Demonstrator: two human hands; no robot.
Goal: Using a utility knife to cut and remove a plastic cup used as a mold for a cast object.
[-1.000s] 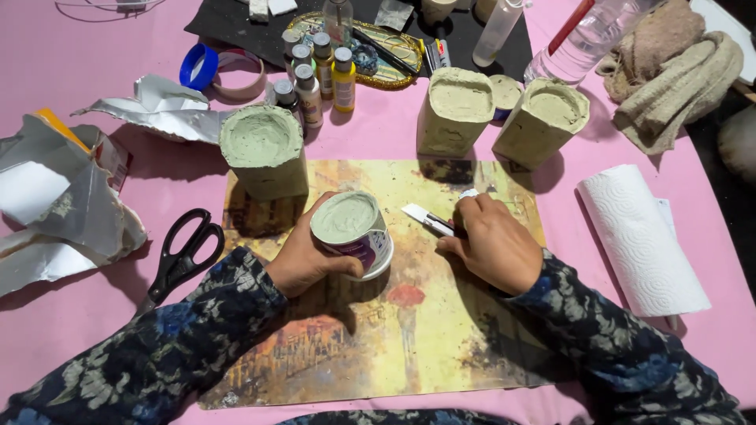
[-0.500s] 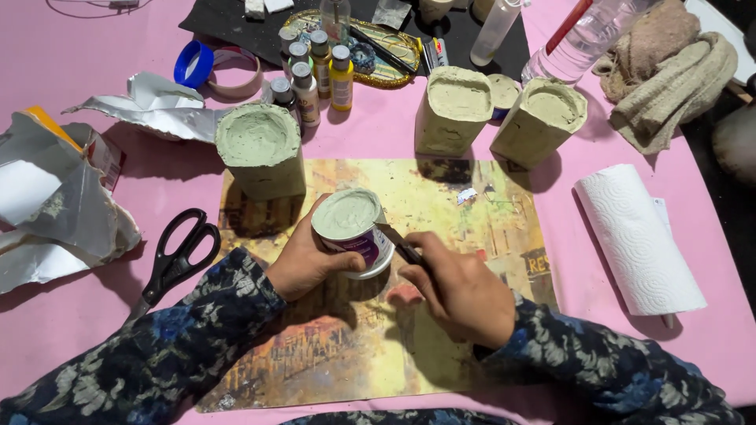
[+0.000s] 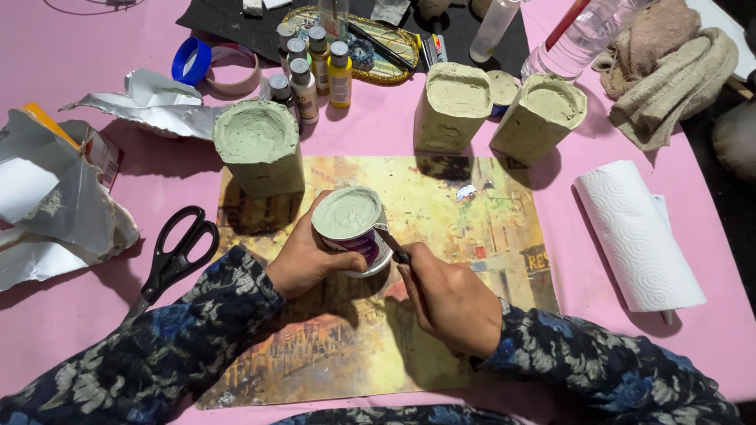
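your left hand (image 3: 303, 260) wraps closed around the small round cup filled with pale green paste (image 3: 350, 228). your right hand (image 3: 453, 303) grips shut on a thin dark-bladed tool (image 3: 394, 246), its tip touching the cup's side.

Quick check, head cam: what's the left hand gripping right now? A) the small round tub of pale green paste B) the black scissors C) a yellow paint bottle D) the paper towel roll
A: the left hand wraps around the small round tub of pale green paste on the printed mat, while the right hand holds a thin tool at the tub's side; the black scissors lie untouched on the pink table.
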